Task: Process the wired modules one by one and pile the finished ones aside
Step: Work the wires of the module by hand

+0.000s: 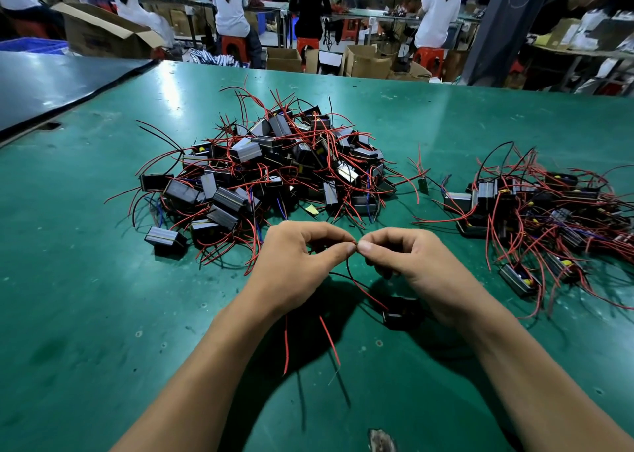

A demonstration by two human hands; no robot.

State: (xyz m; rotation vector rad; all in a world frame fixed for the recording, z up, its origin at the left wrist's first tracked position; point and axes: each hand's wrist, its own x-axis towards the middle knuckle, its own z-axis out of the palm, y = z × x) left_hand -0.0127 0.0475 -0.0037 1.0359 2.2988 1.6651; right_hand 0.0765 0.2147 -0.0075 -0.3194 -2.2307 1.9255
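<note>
The module in hand point(399, 314) lies low between my wrists, just under the right palm; I can't tell whether it rests on the green table point(85, 297) or hangs by its leads point(368, 295). Those leads climb to where my left hand point(298, 263) and right hand point(411, 266) meet, each pinching the wire ends between thumb and forefinger. My worry is pulling the hands apart too hard: the thin ends could fray, or a lead could tear from the module. Two loose red wires point(329, 342) dangle under my left wrist and could snag. The big pile point(271, 173) sits just beyond my knuckles and the smaller pile point(542, 221) lies to the right, so a careless toss could mix done with undone
</note>
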